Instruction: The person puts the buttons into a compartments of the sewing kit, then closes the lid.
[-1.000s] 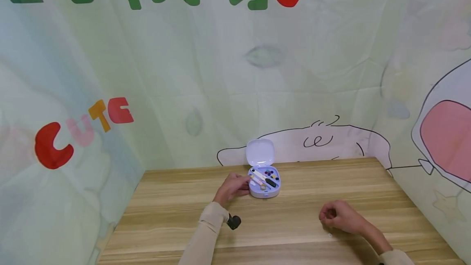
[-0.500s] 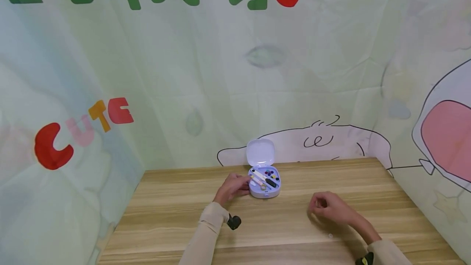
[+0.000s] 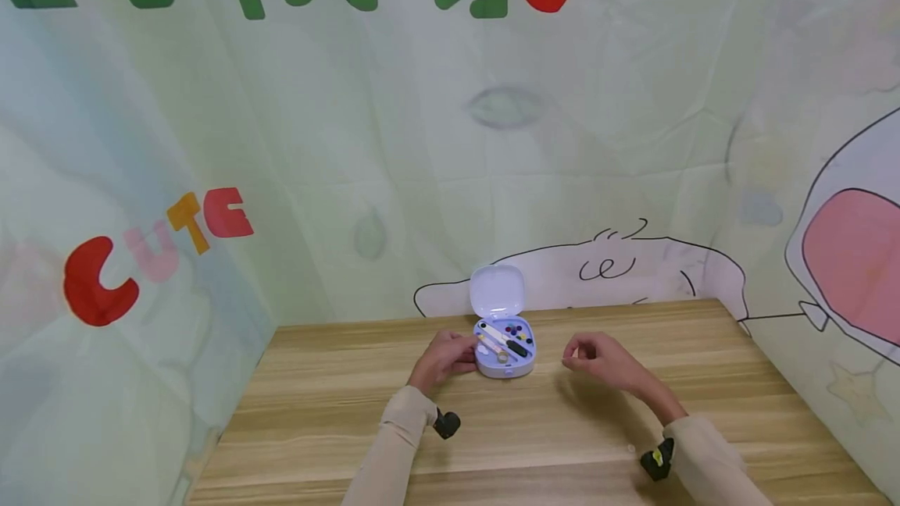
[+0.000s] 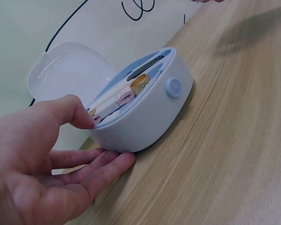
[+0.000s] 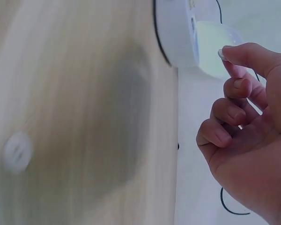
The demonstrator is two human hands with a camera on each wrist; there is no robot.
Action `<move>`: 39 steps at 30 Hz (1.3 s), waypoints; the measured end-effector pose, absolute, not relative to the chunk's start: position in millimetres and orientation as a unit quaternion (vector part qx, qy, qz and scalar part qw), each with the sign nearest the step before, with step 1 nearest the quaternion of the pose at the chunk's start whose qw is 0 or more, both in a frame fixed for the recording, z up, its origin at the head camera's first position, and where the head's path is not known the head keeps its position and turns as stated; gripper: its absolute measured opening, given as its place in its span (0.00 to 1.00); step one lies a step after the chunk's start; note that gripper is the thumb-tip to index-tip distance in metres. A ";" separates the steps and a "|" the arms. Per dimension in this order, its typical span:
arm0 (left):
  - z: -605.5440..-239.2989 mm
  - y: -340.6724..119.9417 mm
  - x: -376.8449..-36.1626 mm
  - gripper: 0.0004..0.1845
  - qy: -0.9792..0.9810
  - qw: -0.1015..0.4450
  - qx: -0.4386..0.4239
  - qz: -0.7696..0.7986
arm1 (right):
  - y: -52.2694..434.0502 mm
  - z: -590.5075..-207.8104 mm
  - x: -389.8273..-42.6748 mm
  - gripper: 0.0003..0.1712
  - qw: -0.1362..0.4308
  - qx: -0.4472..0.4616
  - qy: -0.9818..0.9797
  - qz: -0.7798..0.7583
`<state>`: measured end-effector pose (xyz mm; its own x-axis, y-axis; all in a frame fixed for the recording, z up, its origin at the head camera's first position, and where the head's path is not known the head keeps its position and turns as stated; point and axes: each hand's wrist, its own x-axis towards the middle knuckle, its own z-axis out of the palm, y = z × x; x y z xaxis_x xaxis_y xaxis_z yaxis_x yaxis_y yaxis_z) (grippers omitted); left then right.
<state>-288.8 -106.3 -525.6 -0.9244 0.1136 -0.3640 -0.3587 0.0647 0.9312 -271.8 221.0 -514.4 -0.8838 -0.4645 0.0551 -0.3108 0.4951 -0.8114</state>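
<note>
Button [image 5: 17,152] lies alone on table [image 3: 337,428], behind right hand [image 3: 598,358].

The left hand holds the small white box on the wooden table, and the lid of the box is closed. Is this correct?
Not quite. The lid stands open, as the head view shows. The rest is right: the left hand holds the small white box on the wooden table.

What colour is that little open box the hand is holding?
The box is pale lavender-blue with a white lid; clearest in the left wrist view.
</note>
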 end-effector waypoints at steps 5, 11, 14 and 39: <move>-525.4 -106.6 -289.1 0.08 0.711 0.173 -0.088 0.676 | 204.1 -506.9 -281.0 0.05 0.093 -0.190 0.854 -0.476; -524.3 -106.4 -288.4 0.09 0.712 0.174 -0.091 0.674 | 187.3 -506.6 -292.8 0.08 0.108 -0.149 0.841 -0.508; -524.1 -106.5 -288.2 0.09 0.713 0.175 -0.091 0.673 | 179.4 -507.7 -299.8 0.11 0.115 -0.125 0.832 -0.528; -522.7 -107.3 -287.3 0.10 0.714 0.179 -0.088 0.671 | 144.4 -515.6 -329.1 0.18 0.148 -0.008 0.762 -0.630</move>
